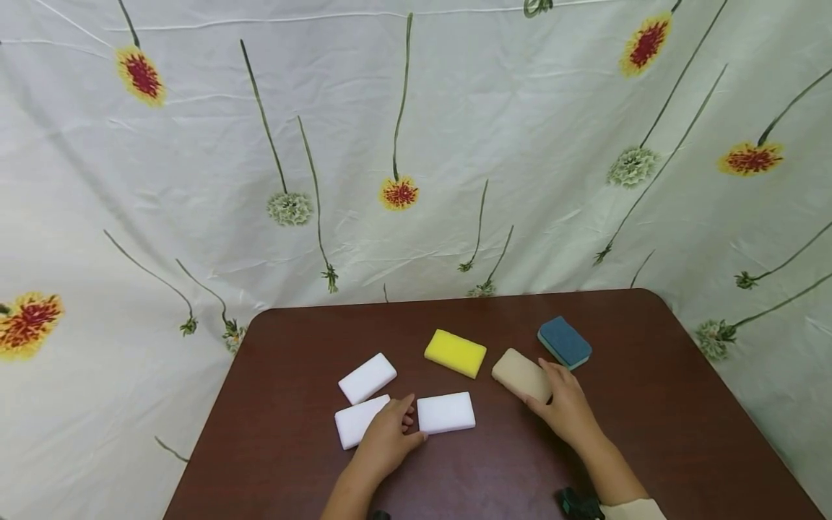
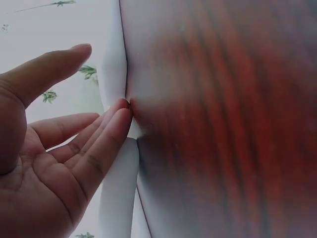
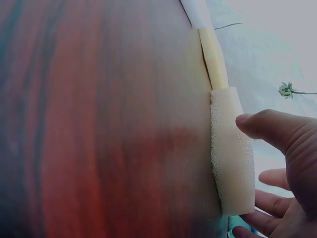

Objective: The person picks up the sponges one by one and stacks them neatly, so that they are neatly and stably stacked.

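Left hand (image 1: 385, 433) half-spread, empty; right hand (image 1: 567, 406), fingers loosely around beige sponge (image 1: 520, 374), grip unclear; likely soft, light, we'd pinch sides

The head view overlooks the table (image 1: 513, 469) both wrist views skim.

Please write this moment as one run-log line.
right hand: holds beige rectangular sponge | left hand: near white rectangular foam blocks | brown table: also yellow rectangular sponge, blue rectangular sponge
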Tool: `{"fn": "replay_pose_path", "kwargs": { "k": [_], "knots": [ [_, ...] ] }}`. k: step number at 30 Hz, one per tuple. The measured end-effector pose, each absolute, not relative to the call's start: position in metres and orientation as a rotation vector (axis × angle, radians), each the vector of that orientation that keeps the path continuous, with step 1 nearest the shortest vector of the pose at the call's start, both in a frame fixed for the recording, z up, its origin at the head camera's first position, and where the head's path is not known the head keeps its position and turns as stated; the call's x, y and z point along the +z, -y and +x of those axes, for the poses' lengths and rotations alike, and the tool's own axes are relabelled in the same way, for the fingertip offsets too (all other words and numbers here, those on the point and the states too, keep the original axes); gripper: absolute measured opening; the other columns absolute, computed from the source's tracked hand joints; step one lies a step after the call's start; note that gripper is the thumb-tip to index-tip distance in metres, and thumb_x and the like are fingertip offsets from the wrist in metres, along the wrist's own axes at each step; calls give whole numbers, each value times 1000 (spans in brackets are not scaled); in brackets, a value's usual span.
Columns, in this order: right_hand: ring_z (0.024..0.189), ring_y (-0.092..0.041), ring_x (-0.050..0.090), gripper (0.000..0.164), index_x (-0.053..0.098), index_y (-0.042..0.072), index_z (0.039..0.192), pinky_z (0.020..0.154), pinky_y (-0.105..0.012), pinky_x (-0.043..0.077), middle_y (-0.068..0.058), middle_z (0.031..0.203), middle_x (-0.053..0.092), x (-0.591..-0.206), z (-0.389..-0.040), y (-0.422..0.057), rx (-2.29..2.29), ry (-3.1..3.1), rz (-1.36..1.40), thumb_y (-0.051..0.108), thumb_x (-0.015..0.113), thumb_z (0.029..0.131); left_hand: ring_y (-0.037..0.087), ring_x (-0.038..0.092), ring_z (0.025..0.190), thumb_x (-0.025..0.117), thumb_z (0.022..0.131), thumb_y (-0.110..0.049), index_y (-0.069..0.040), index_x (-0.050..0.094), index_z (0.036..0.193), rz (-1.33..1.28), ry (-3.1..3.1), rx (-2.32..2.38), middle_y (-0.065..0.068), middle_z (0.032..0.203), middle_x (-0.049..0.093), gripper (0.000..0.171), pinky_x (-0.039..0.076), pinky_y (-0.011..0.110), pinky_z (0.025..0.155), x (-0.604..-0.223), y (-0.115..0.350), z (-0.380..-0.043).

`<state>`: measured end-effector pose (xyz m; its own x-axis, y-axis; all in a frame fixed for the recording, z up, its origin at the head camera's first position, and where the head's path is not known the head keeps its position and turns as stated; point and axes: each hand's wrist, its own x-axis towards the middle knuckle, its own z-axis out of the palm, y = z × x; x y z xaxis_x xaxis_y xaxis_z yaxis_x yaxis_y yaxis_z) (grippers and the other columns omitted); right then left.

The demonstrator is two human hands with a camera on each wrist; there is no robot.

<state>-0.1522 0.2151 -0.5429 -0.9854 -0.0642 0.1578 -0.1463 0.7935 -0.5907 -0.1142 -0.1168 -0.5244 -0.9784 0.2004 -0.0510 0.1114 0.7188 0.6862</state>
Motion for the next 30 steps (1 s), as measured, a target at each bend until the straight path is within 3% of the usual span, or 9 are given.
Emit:
{"fn": "replay_pose_path", "kwargs": {
  "k": [13, 19, 30],
  "knots": [
    [126, -51, 48, 76, 45, -5, 147, 99, -67, 42, -32, 140, 49, -543, -148, -220, 937, 2917, 76, 26, 79, 87, 8, 56, 81, 86, 79, -20, 4, 62, 132, 322, -2920, 907, 5, 103, 63, 63, 48, 25, 70, -525, 112, -122],
    [123, -48, 49, 73, 47, -3, 146, 96, -63, 45, -29, 138, 51, -542, -148, -221, 946, 2894, 78, 24, 80, 86, 9, 56, 81, 85, 80, -19, 4, 64, 130, 335, -2922, 884, 6, 104, 61, 59, 49, 27, 72, -525, 112, -121],
    [134, -48, 46, 75, 42, 3, 150, 102, -65, 45, -27, 148, 45, -536, -149, -221, 1080, 2851, 60, 26, 79, 89, 9, 54, 83, 85, 80, -22, 0, 61, 135, 289, -2899, 891, 6, 103, 58, 63, 48, 26, 72, -526, 111, -120]
  ]
}}
